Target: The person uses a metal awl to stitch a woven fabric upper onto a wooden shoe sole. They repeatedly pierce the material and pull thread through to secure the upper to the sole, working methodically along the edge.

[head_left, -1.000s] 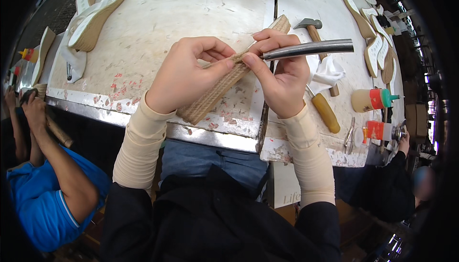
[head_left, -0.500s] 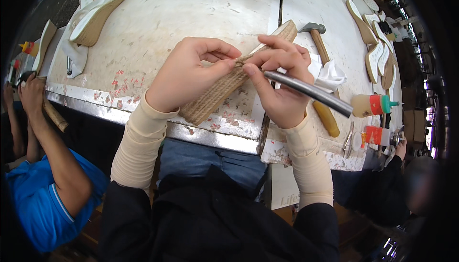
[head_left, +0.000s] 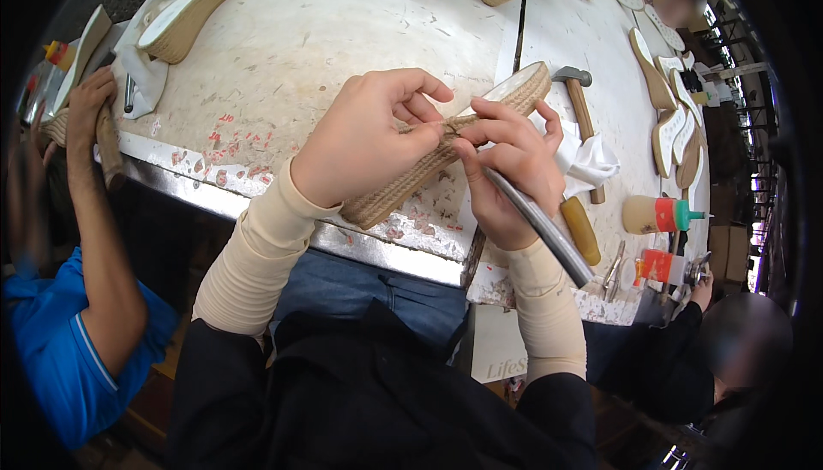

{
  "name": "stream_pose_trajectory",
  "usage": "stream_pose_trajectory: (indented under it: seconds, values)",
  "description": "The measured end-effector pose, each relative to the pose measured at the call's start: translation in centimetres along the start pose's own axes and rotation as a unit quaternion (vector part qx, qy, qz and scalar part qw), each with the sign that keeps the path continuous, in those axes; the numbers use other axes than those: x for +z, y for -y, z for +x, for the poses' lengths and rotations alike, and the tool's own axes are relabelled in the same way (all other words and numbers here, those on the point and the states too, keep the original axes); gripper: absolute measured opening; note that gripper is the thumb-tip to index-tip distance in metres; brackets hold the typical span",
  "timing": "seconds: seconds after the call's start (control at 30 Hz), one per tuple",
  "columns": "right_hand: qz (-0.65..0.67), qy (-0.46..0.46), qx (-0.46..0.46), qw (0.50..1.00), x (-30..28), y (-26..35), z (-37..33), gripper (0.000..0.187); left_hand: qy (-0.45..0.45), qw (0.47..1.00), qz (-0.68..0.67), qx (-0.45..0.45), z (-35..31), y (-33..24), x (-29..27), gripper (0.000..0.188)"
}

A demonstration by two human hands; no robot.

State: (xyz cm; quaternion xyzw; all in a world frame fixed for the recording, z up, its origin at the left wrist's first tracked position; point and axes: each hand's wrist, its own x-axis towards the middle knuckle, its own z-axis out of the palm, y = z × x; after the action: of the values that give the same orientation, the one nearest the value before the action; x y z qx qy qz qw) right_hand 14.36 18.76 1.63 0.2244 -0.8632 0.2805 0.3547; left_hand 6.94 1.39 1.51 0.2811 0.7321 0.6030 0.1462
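A wedge shoe sole [head_left: 411, 180], wrapped in tan woven jute with a white top, lies slantwise on the table's front part. My left hand [head_left: 364, 131] is closed over it, thumb and fingertips pinching a jute strand [head_left: 452, 127] at its upper edge. Opposite, my right hand [head_left: 519, 161] has its fingertips at the same strand. A grey metal rod [head_left: 544, 234] is also held in the right hand, sticking out beneath the palm toward the lower right. The fingers partly hide the strand and the rod's upper end.
To the right lie a hammer [head_left: 580, 110], a white cloth [head_left: 591, 161], a yellow-brown handle [head_left: 581, 230] and a green-capped bottle [head_left: 647, 214]. More wedge soles [head_left: 201, 7] lie at the far left, back and right. A co-worker in blue [head_left: 94, 367] sits at left.
The view has shifted, so the table sits slightly lower and to the right. In my right hand the rod has swung to point more steeply downward. Both hands stay at the strand.
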Motion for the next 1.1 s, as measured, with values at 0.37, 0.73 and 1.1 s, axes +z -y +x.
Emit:
stream_pose_trajectory:
  seconds: [0.37, 0.73, 1.1]
  values:
    - [0.063, -0.093, 0.041, 0.993, 0.0, -0.9, -0.1, 0.026, -0.013, 1.000, -0.016, -0.014, 0.0, -0.4, 0.3, 0.023]
    - [0.088, -0.029, 0.051, 0.994, -0.1, -0.6, -0.3, 0.032, 0.026, 0.993, -0.096, -0.059, -0.4, -0.6, -0.3, 0.024]
    - [0.068, -0.030, 0.041, 0.996, 0.2, -0.7, -0.1, 0.027, -0.004, 0.999, -0.035, -0.003, -0.2, -0.2, 0.1, 0.014]
